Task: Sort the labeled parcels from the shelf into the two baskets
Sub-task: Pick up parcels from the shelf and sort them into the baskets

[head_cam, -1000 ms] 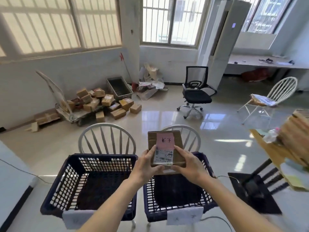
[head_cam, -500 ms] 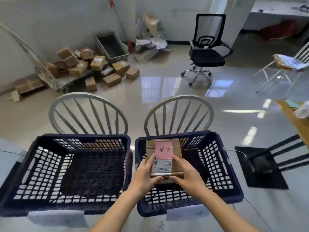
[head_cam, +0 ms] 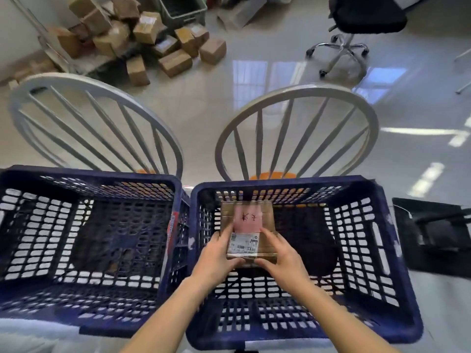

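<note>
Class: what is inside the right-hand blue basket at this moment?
Inside the right basket: a cardboard parcel, held by the left hand and right hand. Whatever lies under the parcel is covered.

A: What can we read here? There's a pink note (head_cam: pixel 247 219) on top of the parcel (head_cam: pixel 248 231), just beyond the fingers (head_cam: pixel 265 234), with two handwritten dark characters — the strokes are too blurred for me to name them.

B: And right between the two sets of fingers, a white shipping label (head_cam: pixel 244 244) on the same parcel: barcode along the near edge, lines of small print, none of it legible.

A: Sticker on the left basket (head_cam: pixel 175 189), its right wall (head_cam: pixel 172 234), left of the fingers?

B: Red and white strip, unreadable.
</note>
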